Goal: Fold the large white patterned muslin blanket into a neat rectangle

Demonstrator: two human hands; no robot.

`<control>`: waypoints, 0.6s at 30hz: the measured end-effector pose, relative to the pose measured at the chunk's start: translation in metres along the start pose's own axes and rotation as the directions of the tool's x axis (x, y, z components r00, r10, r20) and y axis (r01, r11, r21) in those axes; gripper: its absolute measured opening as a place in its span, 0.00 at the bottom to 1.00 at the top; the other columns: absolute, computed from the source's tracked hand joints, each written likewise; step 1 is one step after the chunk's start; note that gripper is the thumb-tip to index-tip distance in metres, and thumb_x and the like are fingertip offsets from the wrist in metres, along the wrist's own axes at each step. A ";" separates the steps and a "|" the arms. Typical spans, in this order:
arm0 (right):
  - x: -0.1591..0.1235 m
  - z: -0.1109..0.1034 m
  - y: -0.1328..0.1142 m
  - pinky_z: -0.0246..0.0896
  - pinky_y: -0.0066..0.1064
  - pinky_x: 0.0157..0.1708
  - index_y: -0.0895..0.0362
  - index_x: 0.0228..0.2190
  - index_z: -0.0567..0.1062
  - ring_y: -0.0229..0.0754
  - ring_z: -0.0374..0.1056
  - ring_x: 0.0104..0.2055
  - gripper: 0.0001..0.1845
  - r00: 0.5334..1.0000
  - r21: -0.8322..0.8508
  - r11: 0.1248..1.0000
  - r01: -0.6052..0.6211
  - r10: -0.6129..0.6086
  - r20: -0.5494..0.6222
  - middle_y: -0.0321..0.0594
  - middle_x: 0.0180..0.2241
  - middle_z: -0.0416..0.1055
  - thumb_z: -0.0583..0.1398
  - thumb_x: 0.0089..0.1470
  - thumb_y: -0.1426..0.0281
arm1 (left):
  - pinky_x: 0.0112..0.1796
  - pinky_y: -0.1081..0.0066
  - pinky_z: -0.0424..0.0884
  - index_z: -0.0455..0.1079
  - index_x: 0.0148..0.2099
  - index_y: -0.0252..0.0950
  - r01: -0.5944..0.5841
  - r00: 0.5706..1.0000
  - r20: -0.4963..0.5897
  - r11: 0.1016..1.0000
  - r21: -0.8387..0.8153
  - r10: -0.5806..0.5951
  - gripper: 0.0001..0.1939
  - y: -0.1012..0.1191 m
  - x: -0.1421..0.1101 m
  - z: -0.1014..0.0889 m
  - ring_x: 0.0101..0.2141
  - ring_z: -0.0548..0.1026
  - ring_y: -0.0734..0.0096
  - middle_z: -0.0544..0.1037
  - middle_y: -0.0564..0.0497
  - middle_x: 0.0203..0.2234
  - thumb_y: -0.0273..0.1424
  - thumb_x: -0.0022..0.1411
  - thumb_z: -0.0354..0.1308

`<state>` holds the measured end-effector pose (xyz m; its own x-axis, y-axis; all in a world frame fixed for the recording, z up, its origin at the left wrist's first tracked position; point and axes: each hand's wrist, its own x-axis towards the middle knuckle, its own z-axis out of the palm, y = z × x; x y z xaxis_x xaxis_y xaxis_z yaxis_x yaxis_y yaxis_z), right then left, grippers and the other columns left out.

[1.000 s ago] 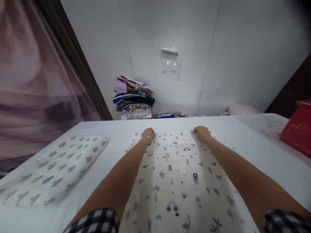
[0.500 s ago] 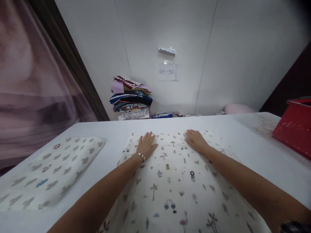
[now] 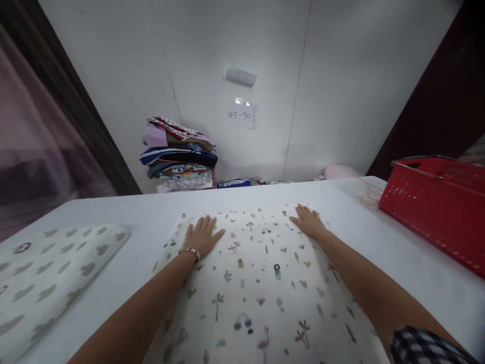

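L of the white table: pinkish curtain, dark-edged. On table's L part: cream cloud-print cloth, lying flat, cut off by view. Behind table's far edge, L of ctr: stack of folded fabrics, mixed cols. Over table's middle: L hand w/ bracelet on wrist, palm down on palm-tree-print cloth, fingers spread, grip released. On wall above table's far edge: paper sign, "45-50". That palm-tree cloth is spread on table's middle, stopping short of far edge, w/ a flamingo on its nr part. Table's middle, R of ctr: R hand, palm down nr cloth's far R corner, fingers apart, nothing grasped. Behind far edge, R: pale pink bundle. Table's R part: red basket.
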<state>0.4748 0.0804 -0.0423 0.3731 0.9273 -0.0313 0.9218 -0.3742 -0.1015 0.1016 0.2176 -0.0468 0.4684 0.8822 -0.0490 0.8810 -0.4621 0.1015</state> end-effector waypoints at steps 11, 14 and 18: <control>-0.092 -0.007 0.046 0.33 0.46 0.61 0.62 0.61 0.51 0.47 0.34 0.65 0.37 0.999 0.013 1.000 -0.004 0.005 -0.038 0.48 0.64 0.40 0.41 0.58 0.51 | 0.58 0.49 0.41 0.48 0.65 0.37 -0.058 0.998 -0.014 0.997 0.051 0.059 0.35 -0.007 -0.073 -0.018 0.63 0.39 0.56 0.42 0.47 0.65 0.50 0.60 0.38; -0.157 0.001 0.064 0.36 0.49 0.60 0.60 0.61 0.52 0.49 0.35 0.65 0.37 0.999 0.021 1.000 0.010 -0.009 -0.042 0.48 0.64 0.42 0.42 0.58 0.50 | 0.58 0.50 0.44 0.51 0.64 0.37 -0.094 0.995 -0.016 0.993 0.073 0.096 0.34 -0.019 -0.135 -0.014 0.63 0.42 0.56 0.46 0.46 0.64 0.48 0.60 0.40; -0.220 0.005 0.077 0.36 0.51 0.60 0.57 0.60 0.54 0.49 0.35 0.65 0.37 1.000 0.038 0.999 -0.003 0.003 -0.020 0.45 0.64 0.41 0.42 0.57 0.48 | 0.57 0.48 0.47 0.51 0.64 0.35 -0.036 0.999 -0.017 0.995 0.093 0.038 0.32 -0.038 -0.202 -0.009 0.63 0.44 0.56 0.48 0.44 0.63 0.43 0.60 0.40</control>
<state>0.4635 -0.1527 -0.0479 0.3782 0.9256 -0.0118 0.9161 -0.3761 -0.1392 -0.0270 0.0581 -0.0318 0.5001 0.8655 -0.0282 0.8660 -0.5000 0.0101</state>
